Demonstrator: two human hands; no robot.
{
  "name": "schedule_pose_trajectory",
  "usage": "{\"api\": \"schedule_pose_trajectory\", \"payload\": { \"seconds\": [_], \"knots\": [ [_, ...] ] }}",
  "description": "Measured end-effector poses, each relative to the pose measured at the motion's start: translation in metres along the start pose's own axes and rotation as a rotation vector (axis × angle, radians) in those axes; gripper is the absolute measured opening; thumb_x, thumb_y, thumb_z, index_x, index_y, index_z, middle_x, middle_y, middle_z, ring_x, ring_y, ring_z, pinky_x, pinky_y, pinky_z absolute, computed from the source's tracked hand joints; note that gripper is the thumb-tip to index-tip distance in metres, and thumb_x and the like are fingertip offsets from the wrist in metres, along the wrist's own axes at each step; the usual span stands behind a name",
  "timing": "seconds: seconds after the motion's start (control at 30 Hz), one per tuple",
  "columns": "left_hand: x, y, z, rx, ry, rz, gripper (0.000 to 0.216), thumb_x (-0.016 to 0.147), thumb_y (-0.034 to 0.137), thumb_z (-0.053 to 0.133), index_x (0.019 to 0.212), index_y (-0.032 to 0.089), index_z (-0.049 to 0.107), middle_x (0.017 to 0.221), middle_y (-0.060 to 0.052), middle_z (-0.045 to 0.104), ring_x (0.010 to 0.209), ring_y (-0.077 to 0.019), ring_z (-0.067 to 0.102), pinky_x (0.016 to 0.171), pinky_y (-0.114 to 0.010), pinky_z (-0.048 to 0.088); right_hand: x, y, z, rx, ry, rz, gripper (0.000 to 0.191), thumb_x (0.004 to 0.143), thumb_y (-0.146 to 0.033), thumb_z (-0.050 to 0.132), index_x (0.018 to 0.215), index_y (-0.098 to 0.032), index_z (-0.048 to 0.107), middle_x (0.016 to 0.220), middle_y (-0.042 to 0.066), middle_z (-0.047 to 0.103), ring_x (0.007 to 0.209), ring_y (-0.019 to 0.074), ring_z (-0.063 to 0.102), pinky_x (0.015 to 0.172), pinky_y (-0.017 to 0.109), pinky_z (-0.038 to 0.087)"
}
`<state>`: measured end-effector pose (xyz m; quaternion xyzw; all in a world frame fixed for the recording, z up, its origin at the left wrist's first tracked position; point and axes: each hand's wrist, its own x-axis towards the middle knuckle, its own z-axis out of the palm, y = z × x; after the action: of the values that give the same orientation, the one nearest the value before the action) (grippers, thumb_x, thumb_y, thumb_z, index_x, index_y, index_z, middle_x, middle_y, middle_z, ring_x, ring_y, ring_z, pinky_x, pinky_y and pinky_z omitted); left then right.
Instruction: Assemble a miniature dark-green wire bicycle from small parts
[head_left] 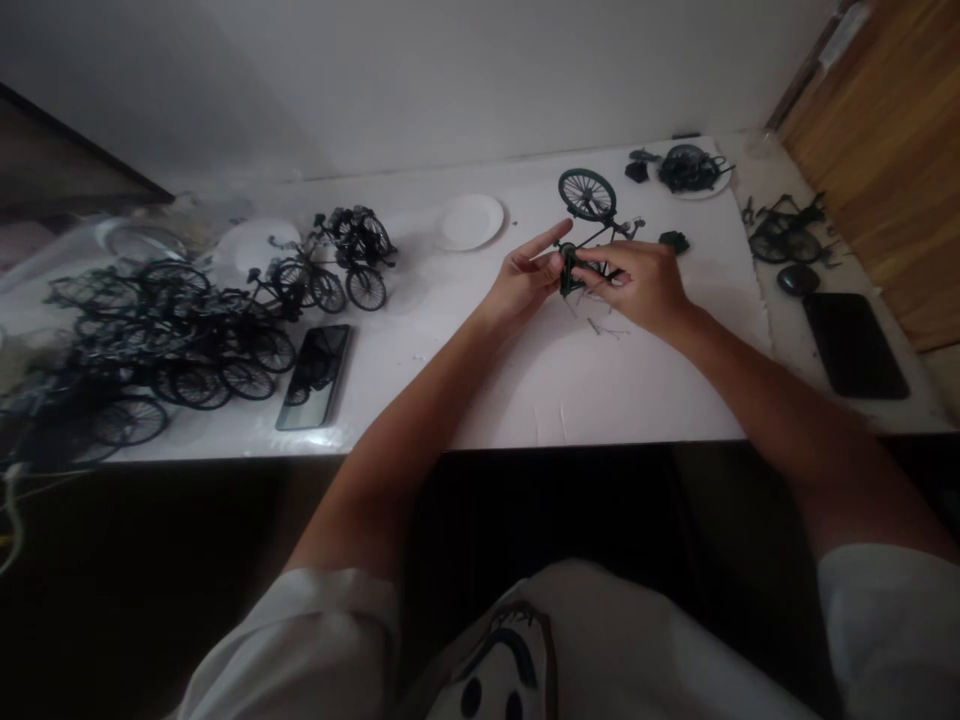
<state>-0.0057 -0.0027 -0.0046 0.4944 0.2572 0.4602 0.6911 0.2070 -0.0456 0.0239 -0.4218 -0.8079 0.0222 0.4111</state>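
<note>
Between my two hands is a dark green model bicycle [592,232], held a little above the white tabletop with its spoked wheel [587,194] pointing away from me. My left hand [531,275] pinches the near end of it, with the index finger stretched out along the side. From the right, my right hand [637,282] grips the frame with thumb and fingertips. The fingers cover much of the near part, so what exactly they press on is hidden. Thin metal pieces [606,328] lie on the table just below my right hand.
Several dark model bicycles [187,330] crowd the left side, with a phone [315,375] beside them. A white plate [471,222] lies at the back. To the right are a plate of dark parts [686,170], more bicycle parts [787,235], a round black object [798,280] and a black phone-like slab [855,345].
</note>
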Motion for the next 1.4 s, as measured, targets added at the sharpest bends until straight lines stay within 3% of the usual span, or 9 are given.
{"api": "schedule_pose_trajectory", "payload": {
  "seconds": [0.23, 0.57, 0.8, 1.0, 1.2, 1.3, 1.4],
  "knots": [
    [0.001, -0.001, 0.002, -0.019, -0.014, 0.012, 0.071, 0.094, 0.031, 0.086, 0.159, 0.029, 0.058, 0.099, 0.0, 0.085, 0.104, -0.0158, 0.079, 0.104, -0.032, 0.06, 0.0, -0.003, 0.001, -0.022, -0.022, 0.006, 0.024, 0.103, -0.04, 0.07, 0.116, -0.026, 0.086, 0.107, 0.007, 0.086, 0.085, 0.0221, 0.077, 0.083, 0.038, 0.058],
    [0.001, -0.003, 0.001, 0.006, 0.0, 0.022, 0.06, 0.096, 0.033, 0.083, 0.153, 0.028, 0.065, 0.112, -0.004, 0.085, 0.108, -0.0163, 0.079, 0.11, -0.035, 0.059, 0.0, -0.002, 0.001, -0.016, -0.031, 0.016, 0.024, 0.103, -0.039, 0.071, 0.117, -0.027, 0.086, 0.107, 0.005, 0.085, 0.088, 0.0219, 0.077, 0.084, 0.038, 0.057],
    [0.0, 0.0, 0.006, 0.006, 0.026, 0.002, 0.066, 0.094, 0.037, 0.086, 0.155, 0.031, 0.063, 0.101, -0.001, 0.085, 0.106, -0.0162, 0.08, 0.103, -0.032, 0.061, 0.001, -0.001, 0.002, -0.009, -0.027, 0.042, 0.025, 0.101, -0.043, 0.072, 0.115, -0.028, 0.086, 0.102, 0.005, 0.086, 0.085, 0.023, 0.077, 0.081, 0.038, 0.058],
    [0.002, -0.002, 0.004, 0.008, 0.04, -0.009, 0.067, 0.091, 0.036, 0.088, 0.154, 0.03, 0.064, 0.098, 0.0, 0.084, 0.107, -0.0171, 0.08, 0.106, -0.033, 0.059, 0.001, 0.0, 0.002, 0.0, -0.033, 0.054, 0.028, 0.101, -0.045, 0.071, 0.115, -0.026, 0.085, 0.102, 0.006, 0.085, 0.08, 0.0219, 0.074, 0.079, 0.037, 0.056],
    [0.0, 0.001, 0.001, -0.009, 0.042, 0.021, 0.069, 0.092, 0.037, 0.087, 0.156, 0.031, 0.062, 0.117, -0.007, 0.085, 0.113, -0.021, 0.079, 0.11, -0.037, 0.057, 0.0, -0.003, -0.004, 0.038, -0.017, 0.045, 0.042, 0.094, -0.046, 0.078, 0.129, -0.024, 0.078, 0.114, 0.008, 0.082, 0.086, 0.0231, 0.073, 0.079, 0.038, 0.058],
    [0.0, 0.003, -0.001, -0.008, 0.075, 0.017, 0.071, 0.092, 0.039, 0.087, 0.157, 0.032, 0.06, 0.13, -0.009, 0.082, 0.113, -0.02, 0.078, 0.109, -0.037, 0.057, -0.001, -0.007, -0.008, 0.022, 0.003, 0.064, 0.055, 0.089, -0.048, 0.08, 0.137, -0.024, 0.071, 0.103, 0.005, 0.078, 0.082, 0.0214, 0.07, 0.075, 0.036, 0.058],
    [0.0, 0.004, -0.002, -0.019, 0.072, 0.012, 0.076, 0.091, 0.039, 0.088, 0.159, 0.03, 0.057, 0.136, -0.011, 0.079, 0.112, -0.0185, 0.077, 0.111, -0.037, 0.056, -0.001, -0.009, -0.011, 0.019, 0.01, 0.072, 0.056, 0.089, -0.048, 0.077, 0.139, -0.025, 0.068, 0.092, 0.003, 0.073, 0.075, 0.0199, 0.067, 0.072, 0.035, 0.056]
  ]
}}
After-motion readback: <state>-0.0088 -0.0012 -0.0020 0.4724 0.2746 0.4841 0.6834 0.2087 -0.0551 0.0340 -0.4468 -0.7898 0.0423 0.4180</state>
